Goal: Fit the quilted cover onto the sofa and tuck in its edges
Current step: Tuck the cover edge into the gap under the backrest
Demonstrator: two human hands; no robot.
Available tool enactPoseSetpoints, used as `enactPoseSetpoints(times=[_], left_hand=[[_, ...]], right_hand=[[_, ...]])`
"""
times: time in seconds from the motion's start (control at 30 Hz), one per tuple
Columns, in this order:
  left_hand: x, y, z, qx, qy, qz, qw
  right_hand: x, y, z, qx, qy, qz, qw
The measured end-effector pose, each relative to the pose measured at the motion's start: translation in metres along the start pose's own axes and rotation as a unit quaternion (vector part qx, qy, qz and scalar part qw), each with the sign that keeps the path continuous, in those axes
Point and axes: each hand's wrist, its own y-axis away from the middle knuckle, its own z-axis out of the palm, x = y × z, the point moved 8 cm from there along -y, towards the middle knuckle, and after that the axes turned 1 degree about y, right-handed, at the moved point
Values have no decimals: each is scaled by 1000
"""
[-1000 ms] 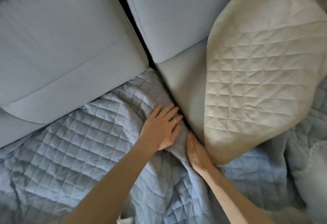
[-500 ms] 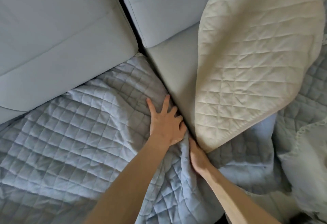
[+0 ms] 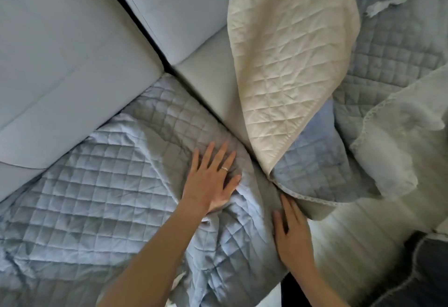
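Left hand [image 3: 213,180], fingers spread flat, is pinning the quilted cover [image 3: 97,185] while right hand [image 3: 293,234], fingers straight together, is pressing its edge, probably for tucking beside the sofa [image 3: 60,64] cushion.

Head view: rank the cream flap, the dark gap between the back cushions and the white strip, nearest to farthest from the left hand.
1. Cream flap: its lower edge lies just right of the left hand.
2. Dark gap: ahead, slightly left.
3. White strip: far top right.
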Motion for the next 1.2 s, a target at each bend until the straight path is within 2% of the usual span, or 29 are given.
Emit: enactPoseSetpoints(times=[0.07, 0.17, 0.23, 0.3, 0.37, 0.43, 0.5, 0.57, 0.6, 0.7, 0.77, 0.87, 0.93, 1.03, 1.13, 1.2], left_hand=[[4, 9, 2, 7, 0, -5, 1000], [10, 17, 9, 11, 20, -29, 999], [11, 18, 11, 6, 24, -48, 999], [16, 13, 14, -7, 13, -60, 998], [21, 7, 18, -23, -4, -71, 997], [28, 4, 22, -33, -2, -76, 997], [28, 4, 20, -44, -11, -77, 996], [28, 13, 15, -58, -19, -71, 996], [30, 22, 11, -45, -19, -67, 997], [38, 67, -13, 79, -11, -76, 994], [35, 97, -21, 163, -30, -84, 983], [46, 127, -18, 221, -70, -38, 972], [67, 126, -5, 171, -97, 5, 981], [88, 113, 15, 87, -133, -29, 987], [118, 107, 34, 75, -192, 70, 976], [126, 106, 41, 78, -150, 74, 983]], right_hand=[[9, 10, 1, 25, 18, 40, 999], [20, -3, 11, -19, 92, 92, 991], [21, -14, 19, -114, 185, 44, 975], [35, -26, 31, -214, 274, -24, 937], [57, -38, 43, -274, 279, 6, 920], [70, -45, 45, -250, 281, 29, 926], [67, -45, 42, -199, 287, 7, 937], [67, -37, 35, -169, 205, 34, 964], [71, -32, 27, -141, 125, 76, 979], [78, -11, 11, -78, -79, 195, 975], [79, -3, 7, -41, -97, 212, 972], [80, -4, -2, 9, -66, 189, 980], [84, -8, -6, 41, -61, 171, 983], [83, -9, -13, 92, -29, 96, 991], [74, -8, -19, 123, 38, -27, 991], [73, -11, -18, 112, 67, -74, 989]])
